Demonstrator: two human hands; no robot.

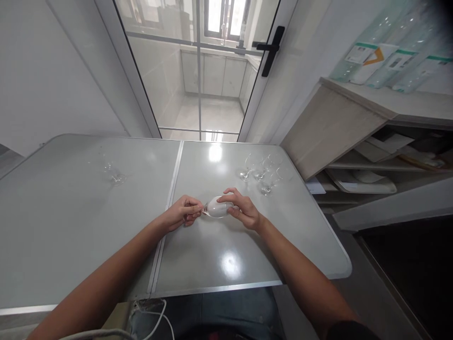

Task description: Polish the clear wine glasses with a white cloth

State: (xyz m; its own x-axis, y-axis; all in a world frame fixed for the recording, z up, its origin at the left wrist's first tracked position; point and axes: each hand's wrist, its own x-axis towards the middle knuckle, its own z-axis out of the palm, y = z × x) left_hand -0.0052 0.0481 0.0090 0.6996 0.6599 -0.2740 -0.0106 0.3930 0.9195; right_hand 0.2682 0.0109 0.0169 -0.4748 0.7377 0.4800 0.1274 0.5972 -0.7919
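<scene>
A stemmed wine glass (216, 208) is held on its side above the table, its bowl pointing right. My left hand (186, 210) pinches it at the stem and foot end, fingers closed. My right hand (243, 208) is curled around the rim end, with the thumb below and the fingers over the bowl. The bowl looks whitish; whether that is something inside or a reflection I cannot tell. Part of the rim is hidden behind my right fingers.
Several clear stemmed glasses (261, 174) stand at the back right of the grey table (198, 255). Another clear glass (115, 175) is on the left half. A shelf unit (339, 127) with plastic bottles (398, 60) on top adjoins the right side. Behind is a glass door (212, 85).
</scene>
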